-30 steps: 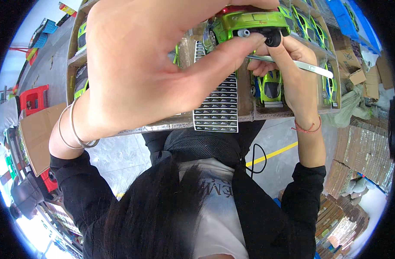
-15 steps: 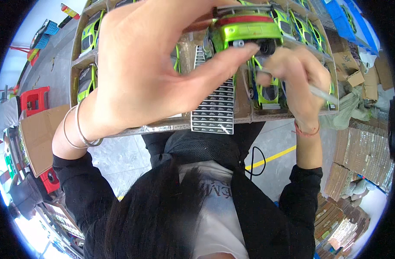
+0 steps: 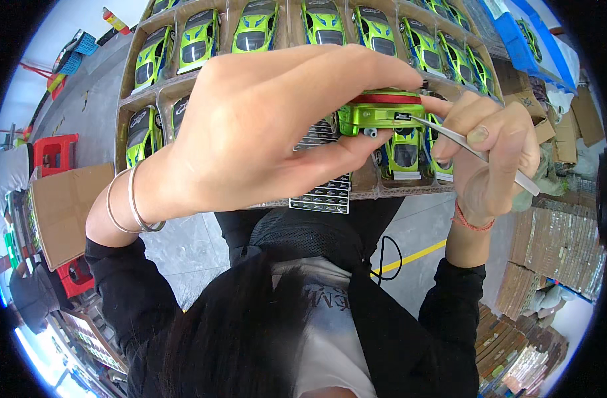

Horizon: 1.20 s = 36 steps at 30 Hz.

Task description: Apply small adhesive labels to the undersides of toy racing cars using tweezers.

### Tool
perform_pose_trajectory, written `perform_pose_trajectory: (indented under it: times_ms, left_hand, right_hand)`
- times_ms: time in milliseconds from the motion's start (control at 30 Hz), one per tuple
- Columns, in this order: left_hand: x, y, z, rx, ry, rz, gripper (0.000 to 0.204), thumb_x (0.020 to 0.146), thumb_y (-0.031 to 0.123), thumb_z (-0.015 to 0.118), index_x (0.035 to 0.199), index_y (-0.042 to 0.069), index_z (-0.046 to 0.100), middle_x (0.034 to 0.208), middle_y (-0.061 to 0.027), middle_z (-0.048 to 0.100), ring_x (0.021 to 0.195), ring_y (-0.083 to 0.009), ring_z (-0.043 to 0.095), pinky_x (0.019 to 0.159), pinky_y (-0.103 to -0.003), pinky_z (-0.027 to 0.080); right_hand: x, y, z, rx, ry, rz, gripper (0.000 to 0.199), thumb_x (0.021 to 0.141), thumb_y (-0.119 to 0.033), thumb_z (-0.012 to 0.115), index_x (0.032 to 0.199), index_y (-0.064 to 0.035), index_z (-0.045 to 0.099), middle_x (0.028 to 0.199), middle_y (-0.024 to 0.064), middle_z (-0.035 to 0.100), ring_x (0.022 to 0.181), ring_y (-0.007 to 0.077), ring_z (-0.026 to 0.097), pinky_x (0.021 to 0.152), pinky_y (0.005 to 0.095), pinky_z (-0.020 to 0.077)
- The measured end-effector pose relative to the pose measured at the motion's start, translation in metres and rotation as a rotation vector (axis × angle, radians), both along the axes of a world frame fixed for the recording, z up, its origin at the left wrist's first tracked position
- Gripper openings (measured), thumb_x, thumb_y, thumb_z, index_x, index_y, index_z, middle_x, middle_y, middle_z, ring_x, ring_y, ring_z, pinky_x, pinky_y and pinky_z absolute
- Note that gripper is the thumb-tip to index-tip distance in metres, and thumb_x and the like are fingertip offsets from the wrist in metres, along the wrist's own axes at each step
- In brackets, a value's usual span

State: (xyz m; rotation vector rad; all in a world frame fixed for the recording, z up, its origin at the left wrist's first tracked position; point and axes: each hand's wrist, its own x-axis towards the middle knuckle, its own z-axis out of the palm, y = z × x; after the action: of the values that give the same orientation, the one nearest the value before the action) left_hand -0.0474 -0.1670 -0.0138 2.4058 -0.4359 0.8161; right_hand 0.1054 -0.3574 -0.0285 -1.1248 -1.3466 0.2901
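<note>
My left hand is closed around a shiny green toy car, its rear end facing me. Fingers lie over the top of the car and the thumb presses from below. In my right hand is a pair of silver tweezers, gripped between thumb and fingers. The tips touch or nearly touch a small black label on the car's rear panel. Beneath my left hand lies a sheet of small black labels, partly hidden and overhanging the near edge of the cardboard tray.
Rows of similar green toy cars fill the tray's compartments. A blue bin stands at the far right, above stacked flattened cardboard. To the left are a red stool and a cardboard box.
The toy car has moved down, away from the top edge, and both hands are lower. My right hand has turned, bringing the tweezers to the car's rear, where the black label now shows.
</note>
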Motion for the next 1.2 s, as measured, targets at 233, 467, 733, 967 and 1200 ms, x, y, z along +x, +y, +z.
perform_pose_trajectory:
  times_ms: [233,467,733,967,1200]
  left_hand:
    - [0.0002,0.001,-0.0017,0.002,0.008,0.0,0.045,0.073,-0.001,0.078,0.115,-0.004,0.064,0.105,-0.0136,0.07,0.091,-0.0195,0.07,0.08,-0.027,0.054]
    - [0.0008,0.0001,-0.0018,-0.007,-0.004,-0.004,0.044,0.073,-0.002,0.078,0.115,-0.004,0.064,0.104,-0.014,0.07,0.09,-0.0194,0.07,0.079,-0.027,0.054]
    - [0.0003,0.0011,-0.0023,-0.011,-0.004,-0.011,0.043,0.073,-0.002,0.078,0.114,-0.005,0.065,0.103,-0.0141,0.07,0.089,-0.019,0.07,0.078,-0.027,0.054]
    - [0.0004,0.0016,-0.0027,-0.009,-0.005,-0.011,0.043,0.074,-0.002,0.077,0.114,-0.004,0.064,0.105,-0.0141,0.07,0.09,-0.0189,0.07,0.079,-0.027,0.054]
    - [-0.0001,-0.0034,-0.0025,-0.064,0.029,0.003,0.042,0.074,-0.005,0.077,0.112,-0.007,0.06,0.103,-0.0171,0.069,0.096,-0.0235,0.069,0.082,-0.03,0.054]
  right_hand:
    - [-0.0022,0.0008,0.0004,-0.028,-0.019,-0.063,0.033,0.104,-0.03,0.036,0.086,-0.0056,0.047,0.068,0.0142,0.055,0.058,0.0184,0.053,0.086,0.0513,0.0522]
    - [-0.002,0.0008,0.0015,-0.05,-0.026,-0.08,0.034,0.104,-0.031,0.036,0.085,-0.0055,0.047,0.067,0.0152,0.056,0.057,0.0185,0.052,0.086,0.0502,0.0525]
    - [-0.0025,0.0013,-0.0002,-0.044,-0.024,-0.08,0.034,0.104,-0.031,0.037,0.085,-0.0052,0.048,0.067,0.0161,0.057,0.057,0.0187,0.052,0.086,0.0506,0.0526]
    - [-0.0021,0.0011,0.0002,-0.038,-0.039,-0.083,0.032,0.104,-0.03,0.038,0.085,-0.0054,0.048,0.068,0.016,0.057,0.058,0.019,0.053,0.085,0.0515,0.0524]
    - [-0.0011,0.002,-0.0001,-0.031,-0.053,-0.087,0.033,0.104,-0.03,0.038,0.084,-0.0053,0.047,0.069,0.0167,0.058,0.058,0.0192,0.053,0.085,0.0519,0.0528]
